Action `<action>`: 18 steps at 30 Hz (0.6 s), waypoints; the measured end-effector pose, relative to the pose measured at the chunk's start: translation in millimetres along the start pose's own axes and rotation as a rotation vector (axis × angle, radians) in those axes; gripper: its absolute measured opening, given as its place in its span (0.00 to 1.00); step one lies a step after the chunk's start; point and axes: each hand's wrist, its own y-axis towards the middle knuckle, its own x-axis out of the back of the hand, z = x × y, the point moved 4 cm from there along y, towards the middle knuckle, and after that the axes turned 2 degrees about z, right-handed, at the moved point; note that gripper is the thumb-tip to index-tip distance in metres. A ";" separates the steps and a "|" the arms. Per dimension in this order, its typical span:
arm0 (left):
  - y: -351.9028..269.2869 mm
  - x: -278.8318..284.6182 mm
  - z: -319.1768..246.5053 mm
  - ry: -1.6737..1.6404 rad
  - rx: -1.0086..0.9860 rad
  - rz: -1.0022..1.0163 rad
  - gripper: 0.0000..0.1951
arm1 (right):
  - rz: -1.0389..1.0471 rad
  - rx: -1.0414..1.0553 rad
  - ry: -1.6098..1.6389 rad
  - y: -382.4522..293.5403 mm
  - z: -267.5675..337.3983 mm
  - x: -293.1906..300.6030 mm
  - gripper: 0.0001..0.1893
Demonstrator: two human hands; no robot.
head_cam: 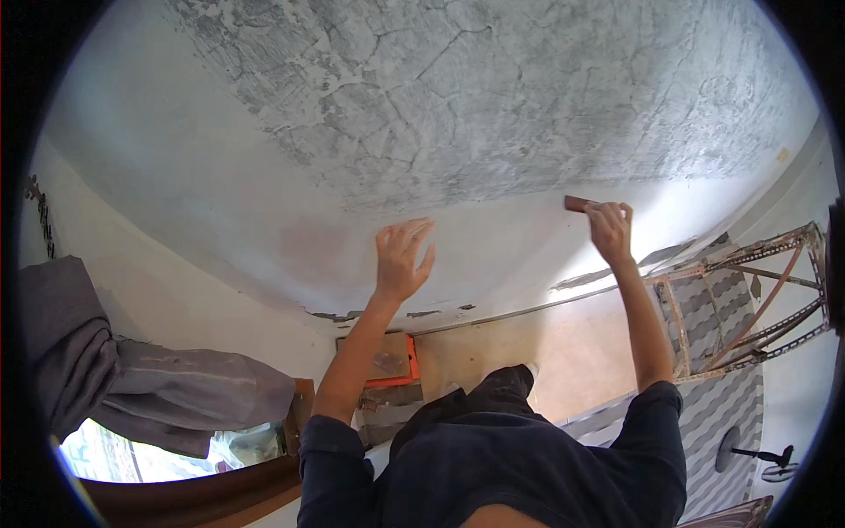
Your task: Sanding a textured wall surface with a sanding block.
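A wall (pixel 502 105) fills the upper view, its upper part grey, cracked and patchy, its lower band smooth and whitish. My left hand (pixel 401 261) is at the smooth band, fingers apart, holding nothing; whether it touches the wall cannot be told. Further right, my right hand (pixel 610 228) grips a small reddish-brown block (pixel 578 204), perhaps a sanding block, at the wall just below the edge of the grey area. Bright light falls on the wall around that hand.
A metal angle-iron frame (pixel 779 251) stands at the right, a pedestal fan (pixel 759 454) beyond it. At left a grey curtain (pixel 191 383) hangs bunched by a window. An orange-edged box (pixel 412 362) lies low near the wall. Peeling gaps (pixel 422 314) mark the wall's bottom edge.
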 end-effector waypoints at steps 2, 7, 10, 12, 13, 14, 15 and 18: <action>11.1 -13.6 -20.8 -0.038 -0.055 0.025 0.21 | -0.032 0.028 0.045 13.7 32.7 8.3 0.10; 30.6 -29.2 -64.8 -0.071 -0.196 0.031 0.21 | -0.063 0.070 0.211 37.0 98.8 1.2 0.12; 31.2 -31.2 -63.9 -0.049 -0.187 0.066 0.20 | -0.058 0.115 0.306 41.8 129.7 -6.3 0.13; 26.4 -28.2 -48.9 0.026 -0.156 0.048 0.19 | -0.057 0.140 0.328 45.6 142.0 -13.5 0.13; 23.8 -24.8 -44.3 0.026 -0.157 0.047 0.19 | -0.053 0.162 0.349 47.4 148.3 -17.0 0.14; 20.3 -21.3 -38.9 0.056 -0.144 0.058 0.17 | -0.049 0.186 0.364 51.2 153.2 -21.8 0.14; 17.1 -16.3 -31.7 0.086 -0.128 0.069 0.16 | -0.047 0.188 0.368 59.2 158.9 -25.5 0.14; 4.4 1.2 7.9 0.210 -0.115 0.052 0.16 | 0.000 0.277 0.427 91.0 180.8 -36.9 0.15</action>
